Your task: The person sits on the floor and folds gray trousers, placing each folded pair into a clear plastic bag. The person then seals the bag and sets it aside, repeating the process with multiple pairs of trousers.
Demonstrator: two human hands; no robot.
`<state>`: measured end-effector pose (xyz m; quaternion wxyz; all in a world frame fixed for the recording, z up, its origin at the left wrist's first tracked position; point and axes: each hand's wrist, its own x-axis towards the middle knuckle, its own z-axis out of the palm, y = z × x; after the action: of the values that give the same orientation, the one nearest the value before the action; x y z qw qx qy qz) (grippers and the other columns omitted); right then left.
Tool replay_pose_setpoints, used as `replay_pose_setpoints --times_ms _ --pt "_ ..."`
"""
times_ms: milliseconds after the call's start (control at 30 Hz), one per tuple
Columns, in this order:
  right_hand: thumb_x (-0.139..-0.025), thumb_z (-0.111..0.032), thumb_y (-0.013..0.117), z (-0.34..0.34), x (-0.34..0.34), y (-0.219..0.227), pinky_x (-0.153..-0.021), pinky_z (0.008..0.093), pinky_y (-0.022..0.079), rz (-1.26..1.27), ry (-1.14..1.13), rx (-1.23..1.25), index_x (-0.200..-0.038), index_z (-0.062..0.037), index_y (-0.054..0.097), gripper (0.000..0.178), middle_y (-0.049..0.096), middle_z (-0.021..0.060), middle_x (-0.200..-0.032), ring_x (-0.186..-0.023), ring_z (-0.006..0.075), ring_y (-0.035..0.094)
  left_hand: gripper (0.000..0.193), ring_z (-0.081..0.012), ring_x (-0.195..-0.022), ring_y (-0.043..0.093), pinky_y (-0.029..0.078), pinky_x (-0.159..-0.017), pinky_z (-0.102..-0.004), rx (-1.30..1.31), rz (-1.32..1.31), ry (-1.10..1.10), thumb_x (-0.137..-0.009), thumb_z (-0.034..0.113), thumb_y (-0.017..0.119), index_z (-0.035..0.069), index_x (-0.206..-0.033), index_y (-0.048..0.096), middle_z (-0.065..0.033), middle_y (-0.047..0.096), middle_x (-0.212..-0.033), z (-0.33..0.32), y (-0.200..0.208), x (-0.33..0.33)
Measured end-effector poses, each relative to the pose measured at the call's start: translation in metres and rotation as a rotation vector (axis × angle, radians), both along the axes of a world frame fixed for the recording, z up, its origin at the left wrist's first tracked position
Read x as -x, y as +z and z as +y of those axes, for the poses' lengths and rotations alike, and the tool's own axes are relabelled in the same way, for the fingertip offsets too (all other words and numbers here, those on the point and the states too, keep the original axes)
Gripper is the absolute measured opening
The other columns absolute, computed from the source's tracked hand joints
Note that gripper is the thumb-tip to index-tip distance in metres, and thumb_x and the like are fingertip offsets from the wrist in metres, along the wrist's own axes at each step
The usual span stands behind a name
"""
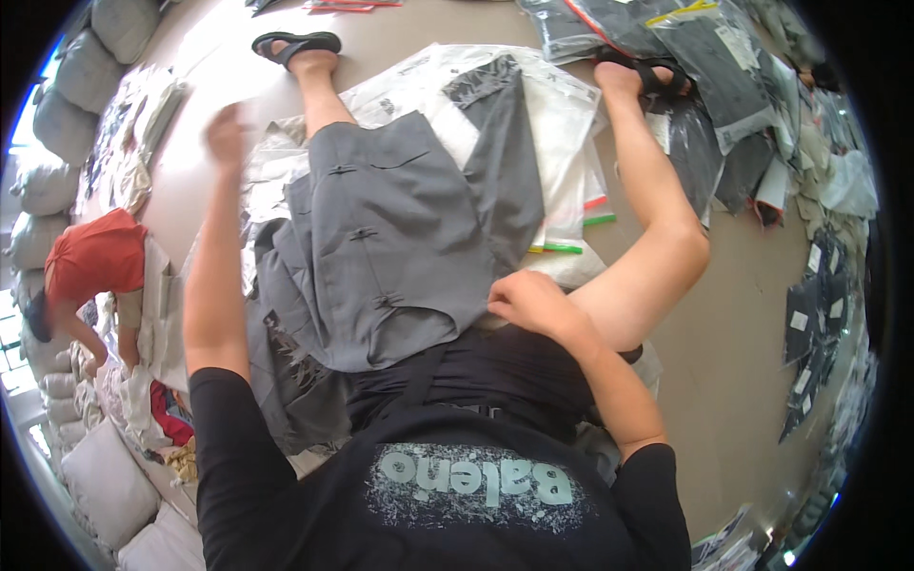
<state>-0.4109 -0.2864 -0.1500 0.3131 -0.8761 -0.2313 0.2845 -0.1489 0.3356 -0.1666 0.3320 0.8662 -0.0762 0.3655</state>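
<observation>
A grey jacket (400, 238) with dark knot fastenings lies spread over my lap, its neckline toward me and one sleeve (509, 162) stretched away from me. My right hand (535, 303) is closed at the jacket's right shoulder edge, its fingertips pinched on the cloth. Raised away from the garment on the left, my left hand (227, 140) is smeared by motion, so its fingers cannot be made out. Under the jacket lie clear plastic bags (562, 124) with coloured zip strips. More crumpled grey clothing (295, 362) sits beside my left thigh.
Bagged dark garments (714, 67) are heaped by my right foot. Several tagged dark packets (809, 314) lie on the floor (733, 381) at the right. Stuffed sacks (86, 67) line the left side, where a person in a red shirt (100, 252) bends over cloth.
</observation>
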Motion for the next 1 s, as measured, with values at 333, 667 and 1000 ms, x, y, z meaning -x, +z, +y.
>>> replay_pose_setpoints --times_ms 333,667,1000 --pt "-0.09 -0.023 0.078 0.096 -0.159 -0.074 -0.084 0.0429 0.059 -0.215 -0.355 -0.322 -0.104 -0.0075 0.079 0.021 0.08 0.0113 -0.096 -0.092 0.0304 0.076 0.035 -0.0273 -0.085 0.069 0.053 -0.076 -0.0402 -0.376 0.689 0.76 -0.106 0.033 0.065 -0.001 -0.11 0.07 -0.0173 0.076 -0.1 0.16 0.071 0.233" --pt "-0.096 -0.028 0.073 0.188 -0.207 -0.178 -0.09 0.0478 0.057 -0.373 -0.343 -0.124 -0.103 -0.0114 0.075 0.019 0.071 0.0134 -0.106 -0.107 0.036 0.07 0.029 -0.0335 -0.107 0.067 0.053 -0.093 -0.0457 -0.441 0.643 -0.323 -0.075 0.001 0.078 0.005 -0.103 0.073 -0.0115 0.069 -0.104 -0.171 0.062 0.375" --pt "-0.09 -0.02 0.082 0.17 -0.293 -0.148 -0.1 0.0466 0.053 -0.446 -0.496 -0.143 -0.113 -0.015 0.08 0.024 0.071 0.0113 -0.117 -0.115 0.0343 0.066 0.028 -0.0321 -0.091 0.064 0.05 -0.081 -0.0427 -0.214 0.766 -0.529 -0.084 0.02 0.085 0.006 -0.105 0.072 -0.0105 0.064 -0.094 -0.2 0.048 0.374"
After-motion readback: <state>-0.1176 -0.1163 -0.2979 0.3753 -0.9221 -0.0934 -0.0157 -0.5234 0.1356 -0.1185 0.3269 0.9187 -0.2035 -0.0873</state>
